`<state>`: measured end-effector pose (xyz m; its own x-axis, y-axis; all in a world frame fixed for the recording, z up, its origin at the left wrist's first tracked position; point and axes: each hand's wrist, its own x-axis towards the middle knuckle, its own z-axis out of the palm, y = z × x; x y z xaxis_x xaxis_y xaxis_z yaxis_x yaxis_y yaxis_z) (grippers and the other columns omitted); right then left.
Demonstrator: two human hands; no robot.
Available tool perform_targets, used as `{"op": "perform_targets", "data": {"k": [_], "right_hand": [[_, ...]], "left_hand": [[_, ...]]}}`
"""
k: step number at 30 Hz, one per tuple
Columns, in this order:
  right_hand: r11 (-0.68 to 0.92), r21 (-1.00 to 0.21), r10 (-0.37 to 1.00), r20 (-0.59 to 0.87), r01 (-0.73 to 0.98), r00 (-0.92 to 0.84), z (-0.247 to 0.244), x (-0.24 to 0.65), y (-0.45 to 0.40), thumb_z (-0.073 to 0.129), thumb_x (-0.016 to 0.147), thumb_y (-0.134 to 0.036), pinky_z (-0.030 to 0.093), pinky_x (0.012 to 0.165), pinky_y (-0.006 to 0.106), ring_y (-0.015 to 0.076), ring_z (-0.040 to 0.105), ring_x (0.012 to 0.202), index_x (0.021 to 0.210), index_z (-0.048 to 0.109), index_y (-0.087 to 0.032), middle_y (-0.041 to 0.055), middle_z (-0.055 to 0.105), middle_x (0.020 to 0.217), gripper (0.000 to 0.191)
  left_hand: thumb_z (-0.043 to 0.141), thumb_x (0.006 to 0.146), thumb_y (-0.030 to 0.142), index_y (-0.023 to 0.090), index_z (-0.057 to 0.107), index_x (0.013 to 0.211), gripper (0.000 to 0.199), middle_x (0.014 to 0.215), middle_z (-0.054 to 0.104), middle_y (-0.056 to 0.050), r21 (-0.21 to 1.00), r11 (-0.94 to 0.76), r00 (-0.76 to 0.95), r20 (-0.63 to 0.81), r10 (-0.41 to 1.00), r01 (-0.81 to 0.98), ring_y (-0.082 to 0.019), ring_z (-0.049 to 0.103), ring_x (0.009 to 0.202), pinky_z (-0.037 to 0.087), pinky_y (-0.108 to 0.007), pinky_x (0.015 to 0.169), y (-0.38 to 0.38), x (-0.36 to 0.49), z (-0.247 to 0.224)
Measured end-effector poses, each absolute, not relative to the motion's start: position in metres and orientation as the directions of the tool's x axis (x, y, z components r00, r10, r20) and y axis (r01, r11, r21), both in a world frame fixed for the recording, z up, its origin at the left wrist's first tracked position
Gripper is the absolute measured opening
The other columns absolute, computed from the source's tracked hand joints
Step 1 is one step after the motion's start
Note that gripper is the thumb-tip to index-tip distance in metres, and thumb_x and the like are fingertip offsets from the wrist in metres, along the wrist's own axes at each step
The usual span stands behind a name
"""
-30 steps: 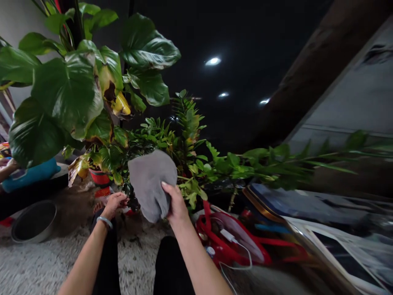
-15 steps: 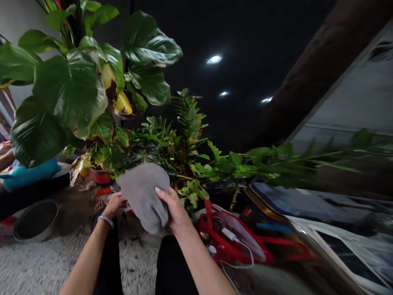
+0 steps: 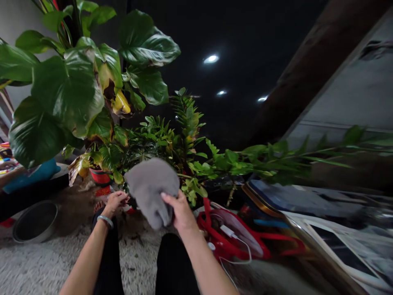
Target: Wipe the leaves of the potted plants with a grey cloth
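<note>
A soft grey piece of fabric (image 3: 150, 184), rounded along its top edge and creased below, hangs in front of my knees. My right hand (image 3: 182, 213) grips its lower right side, thumb on top and the other fingers behind it. To the left of the fabric and apart from it is my left hand (image 3: 115, 203), with a pale bangle on the wrist. The left fingers are curled together; whether something small is between them cannot be made out.
Left of my legs a metal basin (image 3: 35, 221) stands on the rough floor. A red bag (image 3: 233, 241) with a white charger and cable lies right. Potted plants (image 3: 101, 176) fill the space ahead. At far left is another person's arm (image 3: 14, 177).
My right hand has carried the grey fabric a little to the right and up. My left hand has come away from its edge. The view has shifted slightly.
</note>
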<state>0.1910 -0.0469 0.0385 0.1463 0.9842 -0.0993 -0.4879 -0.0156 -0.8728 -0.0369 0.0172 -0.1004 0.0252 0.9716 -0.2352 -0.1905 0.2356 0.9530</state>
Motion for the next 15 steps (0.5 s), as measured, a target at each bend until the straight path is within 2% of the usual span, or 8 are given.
{"op": "perform_targets", "data": {"k": [2, 3, 6, 9, 12, 15], "right_hand": [[0.077, -0.821, 0.959, -0.094, -0.566, 0.267, 0.047, 0.197, -0.018, 0.089, 0.048, -0.024, 0.06, 0.08, 0.038, 0.024, 0.074, 0.077, 0.087, 0.076, -0.021, 0.0015, 0.081, 0.079, 0.041], [0.069, -0.797, 0.946, -0.139, -0.6, 0.294, 0.044, 0.197, -0.007, 0.087, 0.05, -0.023, 0.061, 0.083, 0.039, 0.0241, 0.075, 0.078, 0.085, 0.075, -0.021, 0.0011, 0.08, 0.077, 0.037], [-0.139, -0.753, 0.899, -0.369, -0.644, 0.237, 0.003, 0.184, -0.006, 0.084, 0.054, -0.019, 0.062, 0.083, 0.041, 0.0263, 0.076, 0.078, 0.074, 0.073, -0.019, 0.0025, 0.077, 0.065, 0.023], [-0.388, -0.71, 0.829, -0.548, -0.588, 0.115, -0.05, 0.17, -0.049, 0.084, 0.055, -0.022, 0.062, 0.081, 0.042, 0.0289, 0.077, 0.078, 0.071, 0.074, -0.017, 0.006, 0.077, 0.063, 0.02], [-0.414, -0.74, 0.856, -0.514, -0.53, 0.049, -0.057, 0.169, -0.087, 0.088, 0.051, -0.026, 0.061, 0.082, 0.041, 0.0308, 0.077, 0.082, 0.076, 0.076, -0.016, 0.0075, 0.08, 0.072, 0.03], [-0.255, -0.792, 0.945, -0.327, -0.555, 0.033, -0.009, 0.174, -0.082, 0.091, 0.052, -0.033, 0.06, 0.082, 0.04, 0.0299, 0.077, 0.084, 0.087, 0.077, -0.017, 0.0063, 0.082, 0.082, 0.041]], "left_hand": [[0.084, 0.058, 0.046, 0.017, 0.069, 0.068, 0.034, 0.074, 0.072, -0.005, 0.953, 0.228, 0.014, -0.23, 0.973, -0.201, -0.015, 0.06, 0.064, 0.047, -0.026, 0.061, 0.013, -0.034, -0.097], [0.085, 0.057, 0.047, 0.017, 0.069, 0.069, 0.036, 0.076, 0.073, -0.006, 0.952, 0.225, 0.004, -0.229, 0.973, -0.208, -0.014, 0.06, 0.064, 0.048, -0.026, 0.061, 0.011, -0.032, -0.096], [0.086, 0.054, 0.048, 0.016, 0.07, 0.07, 0.039, 0.077, 0.073, -0.007, 0.948, 0.215, -0.033, -0.228, 0.973, -0.233, -0.014, 0.06, 0.063, 0.048, -0.026, 0.06, 0.009, -0.031, -0.094], [0.086, 0.053, 0.049, 0.016, 0.069, 0.067, 0.04, 0.071, 0.07, -0.005, 0.951, 0.193, -0.088, -0.22, 0.972, -0.241, -0.014, 0.059, 0.062, 0.048, -0.026, 0.06, 0.011, -0.035, -0.095], [0.083, 0.054, 0.049, 0.015, 0.069, 0.067, 0.039, 0.066, 0.068, -0.003, 0.958, 0.182, -0.11, -0.21, 0.972, -0.219, -0.013, 0.058, 0.06, 0.046, -0.026, 0.059, 0.012, -0.04, -0.095], [0.082, 0.054, 0.048, 0.016, 0.068, 0.066, 0.037, 0.063, 0.066, -0.002, 0.964, 0.174, -0.093, -0.195, 0.976, -0.201, -0.013, 0.056, 0.058, 0.045, -0.026, 0.059, 0.01, -0.042, -0.091]]}}
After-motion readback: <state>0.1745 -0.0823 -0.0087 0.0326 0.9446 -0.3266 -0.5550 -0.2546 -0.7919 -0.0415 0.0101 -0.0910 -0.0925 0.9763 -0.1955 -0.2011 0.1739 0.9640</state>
